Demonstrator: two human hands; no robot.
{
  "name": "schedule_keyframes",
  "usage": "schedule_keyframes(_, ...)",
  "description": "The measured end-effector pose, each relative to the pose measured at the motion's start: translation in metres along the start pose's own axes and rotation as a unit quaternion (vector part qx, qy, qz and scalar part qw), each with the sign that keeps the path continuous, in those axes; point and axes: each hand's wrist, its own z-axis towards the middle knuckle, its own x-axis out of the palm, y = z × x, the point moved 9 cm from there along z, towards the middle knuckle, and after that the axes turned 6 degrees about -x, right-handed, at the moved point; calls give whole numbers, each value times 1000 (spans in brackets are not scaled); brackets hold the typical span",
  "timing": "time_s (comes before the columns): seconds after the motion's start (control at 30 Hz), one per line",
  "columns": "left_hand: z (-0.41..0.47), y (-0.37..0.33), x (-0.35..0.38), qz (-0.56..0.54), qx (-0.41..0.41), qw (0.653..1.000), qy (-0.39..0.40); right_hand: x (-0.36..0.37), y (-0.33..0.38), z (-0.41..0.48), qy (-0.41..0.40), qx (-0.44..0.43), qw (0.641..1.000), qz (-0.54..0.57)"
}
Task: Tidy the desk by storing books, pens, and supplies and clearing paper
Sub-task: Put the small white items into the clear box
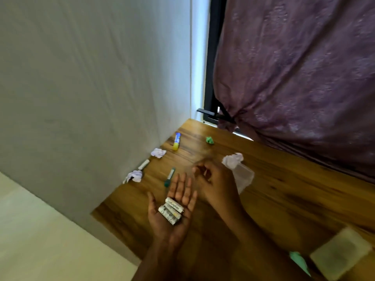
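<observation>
My left hand (pixel 172 211) lies palm up above the wooden desk (pixel 274 199), fingers straight, carrying three silver batteries (pixel 171 210) on the palm. My right hand (pixel 213 179) hovers just beyond it with fingers loosely curled and nothing visible in them; it is blurred. On the desk lie a green-capped pen (pixel 169 177), a white marker (pixel 143 164) by the wall, and a blue and yellow glue stick (pixel 176 141). Crumpled white paper balls (pixel 158 152) (pixel 134 176) (pixel 233 159) and a green paper ball (pixel 210 140) are scattered around.
A clear plastic container (pixel 243 175) sits behind my right hand. A pale book or pad (pixel 341 253) and a green paper scrap (pixel 298 260) lie at the near right. A grey wall bounds the desk's left edge; a purple curtain (pixel 294 78) hangs over the far side.
</observation>
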Motion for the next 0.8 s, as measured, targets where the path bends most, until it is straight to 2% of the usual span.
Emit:
schedule_keyframes(0.07, -9, -35, -11, 0, 30, 999, -10, 40, 1, 29, 35, -8, 999, 13)
schedule_keyframes(0.17, -18, -79, -36, 5, 51, 998, -39, 125, 2, 64, 147, -46, 988, -5)
schedule_keyframes(0.3, -25, -115, -47, 20, 49, 997, -55, 211, 6, 84, 300, -144, 936, -116)
schedule_keyframes(0.4, -27, -135, -63, 20, 62, 995, -72, 241, -1, 89, 350, -181, 898, -197)
schedule_keyframes(0.53, -27, -147, -78, 88, 52, 994, -33, 255, -17, 90, 306, -183, 909, -215)
schedule_keyframes(0.63, -22, -145, -75, 54, 3, 999, 4, 239, -18, 83, 245, -139, 941, -187)
schedule_keyframes(0.73, -17, -141, -68, 0, -36, 999, 19, 201, -5, 73, 126, -68, 985, -92)
schedule_keyframes(0.8, -12, -141, -63, -8, -34, 999, 16, 165, 14, 61, 35, -21, 999, -31)
